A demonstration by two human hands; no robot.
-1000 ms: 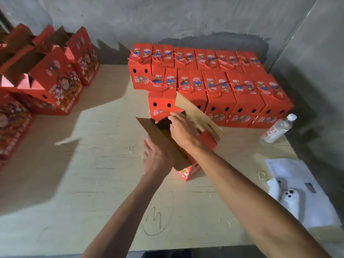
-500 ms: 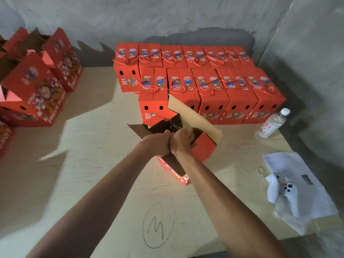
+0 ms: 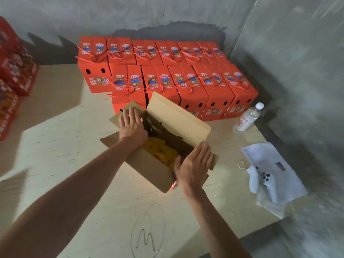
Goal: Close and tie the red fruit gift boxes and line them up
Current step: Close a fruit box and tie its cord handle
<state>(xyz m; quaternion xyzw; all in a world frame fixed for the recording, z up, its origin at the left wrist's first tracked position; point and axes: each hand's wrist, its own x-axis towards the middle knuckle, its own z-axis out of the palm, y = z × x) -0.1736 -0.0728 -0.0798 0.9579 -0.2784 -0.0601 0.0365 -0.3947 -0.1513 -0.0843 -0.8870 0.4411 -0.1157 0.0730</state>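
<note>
An open gift box (image 3: 154, 170) sits in the middle of the table with its brown cardboard flaps spread, and yellow-orange fruit (image 3: 162, 152) shows inside. My left hand (image 3: 132, 125) lies flat with straight fingers on the far left end flap. My right hand (image 3: 195, 166) presses flat on the near right end flap. The long far flap (image 3: 176, 116) stands up behind the opening. Two rows of closed red boxes (image 3: 193, 90) tied with red cord stand against the back wall.
More red boxes (image 3: 13, 75) are stacked at the left edge, blurred. A water bottle (image 3: 248, 117) lies right of the rows. White papers (image 3: 270, 164) and a white game controller (image 3: 268, 183) sit at the right edge. A pen scribble (image 3: 147, 233) marks the table's near part.
My hands were together at the middle of the box top; they have moved apart, the left onto the far end flap and the right onto the near end flap. The camera has shifted closer.
</note>
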